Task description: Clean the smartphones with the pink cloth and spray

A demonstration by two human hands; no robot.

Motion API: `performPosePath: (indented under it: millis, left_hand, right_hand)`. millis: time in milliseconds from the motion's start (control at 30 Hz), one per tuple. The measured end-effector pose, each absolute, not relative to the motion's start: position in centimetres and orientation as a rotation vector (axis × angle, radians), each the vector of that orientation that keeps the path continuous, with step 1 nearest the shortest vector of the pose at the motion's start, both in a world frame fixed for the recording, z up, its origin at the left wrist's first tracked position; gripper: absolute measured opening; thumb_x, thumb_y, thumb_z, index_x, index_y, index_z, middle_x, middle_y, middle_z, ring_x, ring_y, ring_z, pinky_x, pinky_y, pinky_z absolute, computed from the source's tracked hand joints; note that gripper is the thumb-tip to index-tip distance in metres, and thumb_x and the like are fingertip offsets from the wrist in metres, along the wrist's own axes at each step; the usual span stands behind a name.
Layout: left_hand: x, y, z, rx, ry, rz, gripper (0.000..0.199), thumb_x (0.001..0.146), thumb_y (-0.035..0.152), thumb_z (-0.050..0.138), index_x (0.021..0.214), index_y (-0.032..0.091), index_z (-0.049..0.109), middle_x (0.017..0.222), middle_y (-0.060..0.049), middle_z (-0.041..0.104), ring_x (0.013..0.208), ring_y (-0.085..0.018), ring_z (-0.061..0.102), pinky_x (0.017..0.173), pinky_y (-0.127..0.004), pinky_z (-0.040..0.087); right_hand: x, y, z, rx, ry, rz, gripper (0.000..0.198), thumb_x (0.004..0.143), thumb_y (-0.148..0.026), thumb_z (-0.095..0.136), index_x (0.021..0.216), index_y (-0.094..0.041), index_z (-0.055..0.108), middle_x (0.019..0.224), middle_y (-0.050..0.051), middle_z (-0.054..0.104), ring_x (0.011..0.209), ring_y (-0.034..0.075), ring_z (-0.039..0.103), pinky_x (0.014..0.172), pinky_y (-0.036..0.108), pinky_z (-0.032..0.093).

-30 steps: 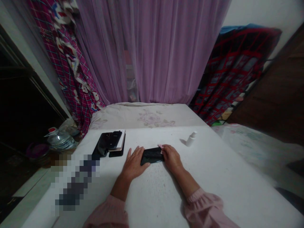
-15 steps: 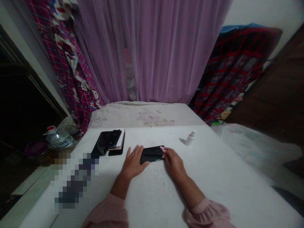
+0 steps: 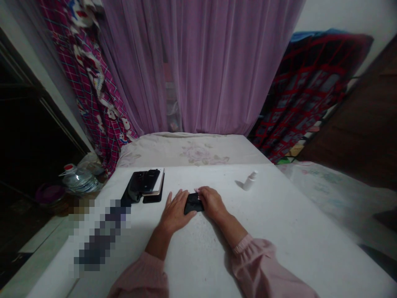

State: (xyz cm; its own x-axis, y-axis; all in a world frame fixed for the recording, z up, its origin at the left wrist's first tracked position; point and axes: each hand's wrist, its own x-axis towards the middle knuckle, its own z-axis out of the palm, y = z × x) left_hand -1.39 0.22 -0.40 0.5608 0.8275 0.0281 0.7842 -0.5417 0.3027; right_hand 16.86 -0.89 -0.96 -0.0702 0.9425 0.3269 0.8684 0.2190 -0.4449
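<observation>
A black phone [image 3: 193, 203] lies flat on the white tabletop in front of me. My left hand [image 3: 175, 211] holds it by its left end, thumb along the near edge and fingers at the far corner. My right hand [image 3: 212, 203] pinches a small pink cloth [image 3: 196, 191] and presses it on the phone's face. That hand covers the phone's right part, and most of the cloth is hidden under the fingers.
Several phones [image 3: 151, 181], stacked and overlapping, lie on the table to the left. A small white spray bottle [image 3: 249, 181] stands at the right. A floral cloth [image 3: 198, 152] lies beyond the table's white surface. Purple curtains [image 3: 217, 66] hang behind.
My right hand has slid left across the phone with the pink cloth, from its right end to about its middle. The left hand keeps its hold.
</observation>
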Motion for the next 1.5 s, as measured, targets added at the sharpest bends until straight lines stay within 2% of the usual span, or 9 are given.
performPosePath:
  millis: [167, 467, 700, 900, 1000, 1167, 1500]
  left_hand:
    - [-1.4, 0.2, -0.3, 2.538, 1.349, 0.225, 0.065, 0.087, 0.044, 0.051, 0.143, 0.016, 0.034, 0.15, -0.011, 0.04, 0.143, -0.025, 0.026, 0.119, -0.052, 0.008]
    - [-1.4, 0.1, -0.4, 2.543, 1.34, 0.274, 0.064, 0.087, 0.043, 0.052, 0.142, 0.015, 0.035, 0.149, -0.011, 0.041, 0.142, -0.026, 0.028, 0.118, -0.051, 0.009]
    - [-1.3, 0.2, -0.5, 2.554, 1.348, 0.272, 0.064, 0.087, 0.043, 0.051, 0.142, 0.015, 0.035, 0.149, -0.012, 0.041, 0.142, -0.025, 0.028, 0.118, -0.052, 0.01]
    - [-1.3, 0.1, -0.3, 2.548, 1.357, 0.269, 0.066, 0.086, 0.043, 0.053, 0.143, 0.017, 0.033, 0.149, -0.011, 0.042, 0.142, -0.024, 0.029, 0.118, -0.051, 0.011]
    - [-1.3, 0.1, -0.2, 2.551, 1.359, 0.26, 0.065, 0.086, 0.043, 0.053, 0.143, 0.017, 0.035, 0.148, -0.01, 0.042, 0.142, -0.025, 0.029, 0.118, -0.051, 0.011]
    - [-1.3, 0.2, -0.2, 2.545, 1.355, 0.239, 0.065, 0.087, 0.043, 0.054, 0.142, 0.015, 0.035, 0.149, -0.011, 0.041, 0.142, -0.026, 0.028, 0.118, -0.052, 0.011]
    - [-1.4, 0.2, -0.5, 2.572, 1.339, 0.297, 0.062, 0.087, 0.044, 0.052, 0.141, 0.018, 0.037, 0.148, -0.011, 0.043, 0.141, -0.027, 0.03, 0.118, -0.053, 0.012]
  right_hand:
    - [16.5, -0.7, -1.0, -1.633, -1.975, 0.181, 0.021, 0.089, -0.012, 0.05, 0.1, -0.018, 0.067, 0.104, 0.007, 0.07, 0.098, 0.017, 0.063, 0.09, 0.026, 0.045]
    - [20.1, -1.3, -0.8, -1.753, -1.877, 0.134, 0.02, 0.091, -0.016, 0.048, 0.095, -0.018, 0.068, 0.099, 0.008, 0.071, 0.095, 0.019, 0.063, 0.087, 0.029, 0.046]
    - [16.3, 0.0, -0.7, -1.706, -1.909, 0.134, 0.024, 0.095, -0.019, 0.044, 0.089, -0.018, 0.068, 0.092, 0.008, 0.07, 0.09, 0.019, 0.063, 0.086, 0.029, 0.047]
    - [14.9, -1.3, -1.2, -1.584, -1.945, 0.128, 0.019, 0.09, -0.013, 0.049, 0.093, -0.018, 0.067, 0.105, 0.01, 0.069, 0.097, 0.02, 0.063, 0.09, 0.032, 0.048]
    - [15.7, -3.0, -2.0, -1.467, -1.949, 0.093, 0.017, 0.088, -0.012, 0.05, 0.088, -0.019, 0.066, 0.109, 0.01, 0.069, 0.102, 0.022, 0.062, 0.096, 0.04, 0.047]
    - [18.0, -5.2, -2.7, -1.334, -1.981, 0.067, 0.016, 0.09, -0.015, 0.049, 0.094, -0.022, 0.063, 0.113, 0.008, 0.068, 0.11, 0.02, 0.061, 0.104, 0.047, 0.043]
    - [21.7, -5.8, -3.1, -1.378, -1.947, -0.003, 0.015, 0.092, -0.018, 0.049, 0.097, -0.023, 0.063, 0.113, 0.008, 0.069, 0.103, 0.02, 0.064, 0.103, 0.049, 0.045]
